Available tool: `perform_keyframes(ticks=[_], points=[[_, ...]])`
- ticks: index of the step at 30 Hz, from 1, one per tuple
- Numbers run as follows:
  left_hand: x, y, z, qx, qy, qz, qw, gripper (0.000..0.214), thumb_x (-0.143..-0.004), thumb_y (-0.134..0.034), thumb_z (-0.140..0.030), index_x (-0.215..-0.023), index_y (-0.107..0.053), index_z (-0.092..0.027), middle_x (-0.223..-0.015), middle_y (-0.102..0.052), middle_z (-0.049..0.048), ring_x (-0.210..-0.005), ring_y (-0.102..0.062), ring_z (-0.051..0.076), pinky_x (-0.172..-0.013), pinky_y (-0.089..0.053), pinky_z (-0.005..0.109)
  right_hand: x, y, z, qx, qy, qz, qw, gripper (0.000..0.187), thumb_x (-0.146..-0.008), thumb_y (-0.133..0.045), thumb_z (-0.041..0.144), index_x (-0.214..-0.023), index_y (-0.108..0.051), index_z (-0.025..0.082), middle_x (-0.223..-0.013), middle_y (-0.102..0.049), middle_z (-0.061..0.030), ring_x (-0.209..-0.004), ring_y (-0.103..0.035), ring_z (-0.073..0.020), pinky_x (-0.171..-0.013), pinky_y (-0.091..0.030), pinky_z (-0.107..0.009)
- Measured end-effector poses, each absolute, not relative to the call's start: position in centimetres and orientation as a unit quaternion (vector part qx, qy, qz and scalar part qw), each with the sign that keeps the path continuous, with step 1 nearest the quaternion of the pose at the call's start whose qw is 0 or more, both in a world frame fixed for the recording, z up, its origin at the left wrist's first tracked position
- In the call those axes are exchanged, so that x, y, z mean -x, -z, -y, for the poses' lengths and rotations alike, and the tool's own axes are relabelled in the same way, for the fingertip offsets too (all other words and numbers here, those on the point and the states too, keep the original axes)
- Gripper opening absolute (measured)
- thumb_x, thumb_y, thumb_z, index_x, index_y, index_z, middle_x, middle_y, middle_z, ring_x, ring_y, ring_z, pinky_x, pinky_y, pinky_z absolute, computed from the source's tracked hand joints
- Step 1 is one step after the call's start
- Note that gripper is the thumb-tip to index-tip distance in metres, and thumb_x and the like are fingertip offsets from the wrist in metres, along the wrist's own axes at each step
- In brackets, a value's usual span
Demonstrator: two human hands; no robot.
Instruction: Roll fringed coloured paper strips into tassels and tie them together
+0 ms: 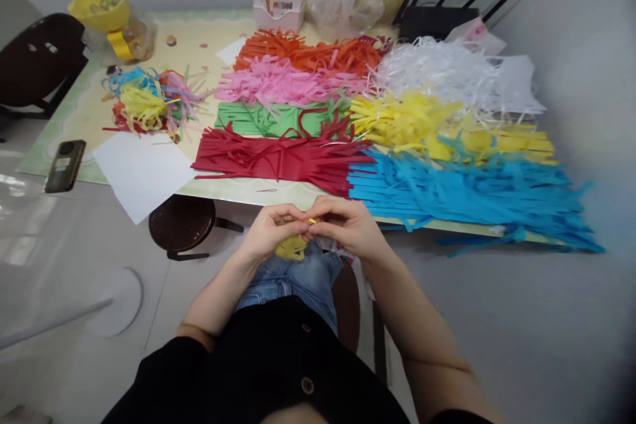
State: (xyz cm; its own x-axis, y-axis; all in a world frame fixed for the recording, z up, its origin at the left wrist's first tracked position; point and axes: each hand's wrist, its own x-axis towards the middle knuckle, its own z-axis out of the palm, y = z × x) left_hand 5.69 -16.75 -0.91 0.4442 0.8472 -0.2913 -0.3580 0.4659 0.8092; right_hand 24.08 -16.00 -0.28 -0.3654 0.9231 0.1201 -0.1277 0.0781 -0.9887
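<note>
Both hands meet over my lap, just off the table's front edge. My left hand [278, 230] is closed on a yellow paper tassel [291, 248], whose cut strips hang below the fingers. Thumb and forefinger of my right hand [345, 224] pinch the tassel's small yellow tip where the two hands touch. Most of the tassel's top is hidden by the fingers. Closest on the table lies a stack of dark red fringed paper [278, 156]. To its right, blue fringed paper [462, 192] hangs over the edge.
Fringed paper in yellow [412, 122], white [437, 76], green [268, 119], pink [293, 79] and orange [308, 53] covers the table. Finished-looking mixed tassels [144, 103] lie left. A phone [64, 165] and white sheet [144, 169] overhang the edge. A stool [182, 222] stands below.
</note>
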Motion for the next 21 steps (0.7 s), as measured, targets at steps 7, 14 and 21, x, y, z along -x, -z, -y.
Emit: perform_keyframes(ticks=[7,14,21], points=[[-5.7,1.1,17.8,-0.318,-0.360,-0.349,0.805,0.056,-0.052,-0.102,-0.055,-0.074,-0.073,-0.012,-0.065,-0.072,0.0036,-0.060,-0.068,0.013,-0.065,-0.052,0.023,-24.3,0.9,16.9,0.326,-0.613,0.563,0.448,0.019,-0.077,-0.092,0.043,-0.088,-0.087,0.028,-0.077,-0.064,-0.0011,-0.062,-0.064,-0.0120,-0.056,-0.053,-0.026],[-5.2,2.7,18.7,-0.297,-0.366,-0.366,0.803,0.051,-0.057,-0.100,-0.052,-0.069,-0.070,-0.013,-0.062,-0.069,0.0022,-0.060,-0.066,0.012,-0.067,-0.050,0.023,-22.6,2.1,17.5,0.371,-0.587,0.513,0.504,0.020,-0.072,-0.095,0.046,-0.076,-0.085,0.029,-0.071,-0.070,-0.0027,-0.063,-0.065,-0.0162,-0.061,-0.055,-0.031],[3.0,0.2,15.0,-0.392,-0.369,-0.459,0.707,0.051,-0.063,-0.094,-0.057,-0.074,-0.067,-0.015,-0.060,-0.068,-0.0007,-0.051,-0.059,0.010,-0.056,-0.043,0.023,-19.8,2.8,14.2,0.412,-0.551,0.537,0.488,0.034,-0.078,-0.085,0.053,-0.098,-0.083,0.025,-0.083,-0.075,-0.0033,-0.068,-0.065,-0.0164,-0.063,-0.054,-0.031]])
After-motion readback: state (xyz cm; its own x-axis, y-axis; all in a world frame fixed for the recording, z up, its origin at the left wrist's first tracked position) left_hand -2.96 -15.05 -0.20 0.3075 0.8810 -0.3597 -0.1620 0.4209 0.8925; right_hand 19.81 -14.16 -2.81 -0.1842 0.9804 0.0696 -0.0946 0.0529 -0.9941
